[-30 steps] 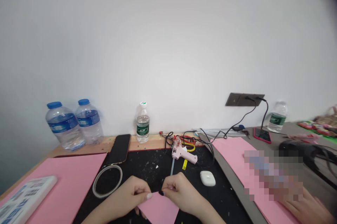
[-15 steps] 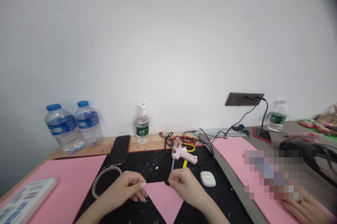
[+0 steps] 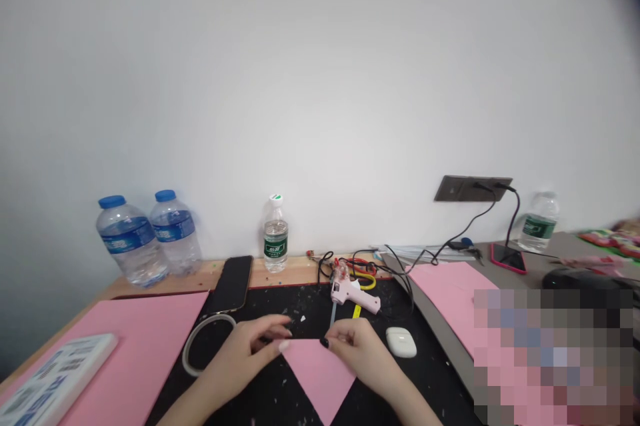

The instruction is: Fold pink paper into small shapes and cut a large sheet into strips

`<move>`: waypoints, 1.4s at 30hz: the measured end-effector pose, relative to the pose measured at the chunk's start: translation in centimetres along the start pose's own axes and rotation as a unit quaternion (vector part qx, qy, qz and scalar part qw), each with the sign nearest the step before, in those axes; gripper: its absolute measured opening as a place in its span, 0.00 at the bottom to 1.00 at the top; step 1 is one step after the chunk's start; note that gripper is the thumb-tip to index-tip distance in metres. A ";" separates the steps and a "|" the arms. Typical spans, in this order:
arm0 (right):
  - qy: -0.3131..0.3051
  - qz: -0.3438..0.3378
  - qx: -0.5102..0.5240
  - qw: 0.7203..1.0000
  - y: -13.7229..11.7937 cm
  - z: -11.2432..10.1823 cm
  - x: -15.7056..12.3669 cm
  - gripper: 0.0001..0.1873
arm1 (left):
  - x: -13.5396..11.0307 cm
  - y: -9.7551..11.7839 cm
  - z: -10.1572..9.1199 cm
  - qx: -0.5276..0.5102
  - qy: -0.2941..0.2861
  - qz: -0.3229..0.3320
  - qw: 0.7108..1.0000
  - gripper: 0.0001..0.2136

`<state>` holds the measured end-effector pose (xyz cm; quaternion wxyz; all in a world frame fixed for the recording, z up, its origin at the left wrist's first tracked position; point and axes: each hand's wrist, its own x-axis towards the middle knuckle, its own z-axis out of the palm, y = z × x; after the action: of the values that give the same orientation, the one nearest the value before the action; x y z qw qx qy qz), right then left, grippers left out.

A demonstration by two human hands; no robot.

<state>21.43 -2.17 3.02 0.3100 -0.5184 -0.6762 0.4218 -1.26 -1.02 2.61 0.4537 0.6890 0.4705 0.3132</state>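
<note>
A pink paper triangle (image 3: pixel 320 373) lies point-down over the black cutting mat (image 3: pixel 300 306), its long edge toward the wall. My right hand (image 3: pixel 353 363) pinches that edge's right end. At its left corner, my left hand (image 3: pixel 245 353) rests its thumb, with the fingers raised apart above. The paper's underside is hidden. Beyond the hands lie a pink glue gun (image 3: pixel 353 296) and a white earbud case (image 3: pixel 401 342).
A clear tape roll (image 3: pixel 207 343) and a black phone (image 3: pixel 233 283) sit left of my hands. Pink sheets (image 3: pixel 140 346) lie on both sides. Bottles (image 3: pixel 131 241) and cables (image 3: pixel 370 259) line the wall. A pixelated patch (image 3: pixel 550 353) covers the lower right.
My left fingers have moved apart from the paper's corner. The whole scene has shifted slightly right in view, and the blurred patch has grown.
</note>
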 end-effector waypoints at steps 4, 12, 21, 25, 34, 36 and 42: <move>0.017 0.004 0.044 0.999 -0.2 0.5 0.0 0.07 | -0.1 0.1 0.9 0.036 -0.069 0.001 0.997 0.12; 0.021 0.080 0.284 0.955 0.1 1.3 0.4 0.21 | 0.5 -1.0 1.4 -0.149 -0.004 -0.055 0.987 0.13; -0.071 0.057 0.159 0.983 1.1 1.6 0.2 0.04 | 0.1 -0.4 2.1 -0.112 -0.042 0.000 0.993 0.13; -0.024 0.024 0.221 0.975 1.0 2.1 0.3 0.13 | 0.3 -1.1 2.8 -0.202 -0.006 -0.009 0.979 0.19; 0.045 -0.086 0.197 0.976 0.2 2.2 -0.1 0.07 | -0.4 -0.5 3.6 -0.233 0.032 -0.009 0.972 0.17; 0.052 -0.074 0.187 0.978 0.3 2.1 -0.1 0.08 | -0.4 -0.6 3.6 -0.239 0.041 0.006 0.970 0.18; 0.052 -0.063 0.209 0.974 0.7 2.0 0.1 0.12 | 0.0 -0.9 2.8 -0.180 0.039 0.021 0.983 0.09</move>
<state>19.97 -2.50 1.50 0.4727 -0.4196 -0.5871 0.5058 0.83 -1.85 0.64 0.5451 0.5932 0.4093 0.4284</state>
